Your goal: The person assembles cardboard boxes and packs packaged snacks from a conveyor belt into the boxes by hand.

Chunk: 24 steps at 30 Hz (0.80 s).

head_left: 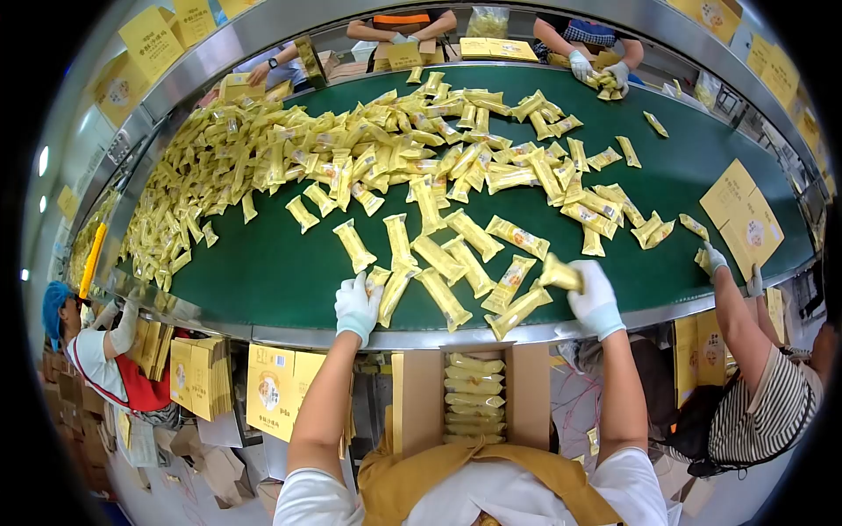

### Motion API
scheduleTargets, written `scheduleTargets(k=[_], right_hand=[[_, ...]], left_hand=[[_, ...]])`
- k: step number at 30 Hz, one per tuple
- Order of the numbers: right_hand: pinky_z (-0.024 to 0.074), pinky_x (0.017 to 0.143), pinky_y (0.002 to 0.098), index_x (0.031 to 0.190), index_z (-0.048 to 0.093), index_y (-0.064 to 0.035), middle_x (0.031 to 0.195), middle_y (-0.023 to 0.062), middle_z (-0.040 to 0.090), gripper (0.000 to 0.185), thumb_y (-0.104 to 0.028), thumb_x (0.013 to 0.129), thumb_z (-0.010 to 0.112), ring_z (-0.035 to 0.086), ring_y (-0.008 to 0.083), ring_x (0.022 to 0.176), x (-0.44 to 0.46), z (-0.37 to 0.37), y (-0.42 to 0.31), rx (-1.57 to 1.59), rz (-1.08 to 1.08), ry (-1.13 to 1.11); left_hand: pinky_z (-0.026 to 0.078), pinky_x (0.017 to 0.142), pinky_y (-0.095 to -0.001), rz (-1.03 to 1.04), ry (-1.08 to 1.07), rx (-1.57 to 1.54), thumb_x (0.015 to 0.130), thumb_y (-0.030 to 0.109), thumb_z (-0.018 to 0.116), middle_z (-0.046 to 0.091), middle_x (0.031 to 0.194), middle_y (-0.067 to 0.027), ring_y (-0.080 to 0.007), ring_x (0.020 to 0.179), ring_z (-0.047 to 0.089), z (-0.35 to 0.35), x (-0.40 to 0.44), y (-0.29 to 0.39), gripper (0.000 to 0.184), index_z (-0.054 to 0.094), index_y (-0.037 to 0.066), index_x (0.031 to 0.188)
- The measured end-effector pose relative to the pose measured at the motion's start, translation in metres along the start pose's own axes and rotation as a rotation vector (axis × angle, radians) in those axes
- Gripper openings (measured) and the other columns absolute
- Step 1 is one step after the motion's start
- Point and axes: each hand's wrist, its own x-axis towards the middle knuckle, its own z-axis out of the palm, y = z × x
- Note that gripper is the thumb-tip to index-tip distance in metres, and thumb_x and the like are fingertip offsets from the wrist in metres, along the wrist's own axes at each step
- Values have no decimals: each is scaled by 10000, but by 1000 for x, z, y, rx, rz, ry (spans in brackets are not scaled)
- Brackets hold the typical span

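Left hand point(357, 309) curls loosely against packets point(380, 277), right hand point(594, 300) grips one.

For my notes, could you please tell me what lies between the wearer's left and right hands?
In the head view, loose yellow packets lie on the green belt between the left hand and the right hand.

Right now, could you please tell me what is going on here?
The person's gloved right hand holds a yellow packet over the near side of a green surface. The gloved left hand is beside loose packets on that side; whether it holds one is unclear. In front of the person, an open box contains a row of packets. Many more lie on the green surface, heaped towards the left. Across it, another person's gloved hands hold packets.
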Motion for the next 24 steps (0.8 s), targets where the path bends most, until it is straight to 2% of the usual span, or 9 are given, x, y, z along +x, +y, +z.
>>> scheduleTargets(k=[2,5,9,11,13,14,17,22,24], right_hand=[[493,968,435,1102,644,-69,1089,165,641,359,13,754,617,621,375,1050,2,4,-26,262,-202,-247],[497,934,443,1068,669,-96,1086,138,665,331,-28,744,672,632,337,1058,0,45,-41,-100,-446,-407],[513,906,441,1021,674,-106,1084,140,674,266,-94,758,711,651,332,1040,10,44,-54,-277,-403,-597],[521,899,440,1007,671,-105,1081,140,675,248,-134,767,728,659,340,1026,29,15,-75,-290,-356,-805],[527,889,426,1020,661,-83,1060,147,676,295,-150,751,761,664,336,1016,45,5,-81,-272,-430,-680],[522,894,423,1024,651,-79,1054,144,677,295,-137,754,755,663,331,1019,53,4,-82,-279,-441,-619],[511,902,420,1025,634,-90,1026,124,689,290,-110,758,748,662,327,1025,70,22,-68,-313,-451,-510],[526,893,421,1070,613,-97,1026,129,696,294,-78,788,696,677,328,1006,83,60,-43,-392,-400,-586],[540,872,429,1067,607,-90,1029,135,697,289,-99,794,700,684,334,988,80,59,-44,-406,-374,-602]], left_hand=[[514,889,-476,3,-50,30,897,342,697,611,1140,-181,-384,1038,600,-8,6,3,484,624,72,1292],[523,873,-474,-102,-75,-60,877,325,718,616,1116,-192,-390,1000,617,-12,20,8,478,638,60,1267],[529,867,-471,-14,111,-101,856,342,740,617,1075,-205,-392,965,628,-39,2,53,500,646,60,1258],[524,918,-447,-68,-60,-3,783,419,803,586,1170,-183,-365,1072,588,-36,-8,68,634,616,66,1274],[524,888,-454,-53,-160,174,772,397,811,583,1179,-189,-380,985,621,-23,-14,70,564,626,50,1176],[527,877,-447,-6,-110,124,744,390,840,616,1133,-194,-387,986,630,-15,-13,62,575,611,68,1161],[527,908,-440,-81,-360,-11,762,375,829,647,1117,-167,-363,1063,622,-47,-3,73,549,611,74,1166],[531,869,-450,411,-396,-191,732,296,857,688,1068,-173,-395,1020,639,-73,-2,101,520,647,65,1148],[478,978,-397,819,-365,-144,770,212,787,697,1079,-144,-337,1075,636,-57,3,112,394,667,89,1124]])
